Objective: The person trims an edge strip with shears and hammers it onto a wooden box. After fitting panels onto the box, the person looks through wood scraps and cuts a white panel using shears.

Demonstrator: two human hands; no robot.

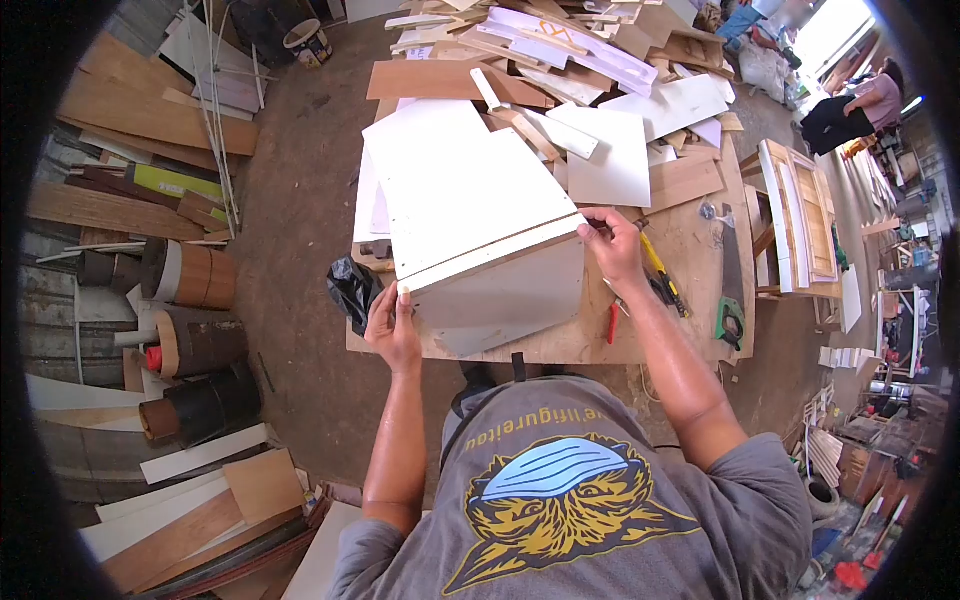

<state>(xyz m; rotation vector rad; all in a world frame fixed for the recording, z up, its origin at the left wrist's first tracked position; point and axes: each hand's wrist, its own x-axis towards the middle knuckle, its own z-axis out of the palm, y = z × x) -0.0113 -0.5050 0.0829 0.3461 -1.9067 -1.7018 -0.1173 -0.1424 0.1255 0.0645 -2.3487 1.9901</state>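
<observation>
A white panel box point(500, 302) stands on the wooden worktable, with a large white board point(470, 195) on its top. Along the near top edge runs a narrow white strip point(490, 250), a thin dark line separating it from the board. My left hand point(395, 325) grips the strip's left end, thumb on the near side. At the other end, my right hand point(612, 245) pinches the strip's corner between thumb and fingers. Some of the fingertips are hidden behind the strip.
On the worktable point(600, 345) lie a green-handled handsaw point(730, 290), a yellow tool point(655, 262) and a red-handled tool point(612, 322). Board offcuts point(570, 50) pile up behind. A black plastic bag point(352, 292) hangs at the left edge. Another person point(880, 100) stands far right.
</observation>
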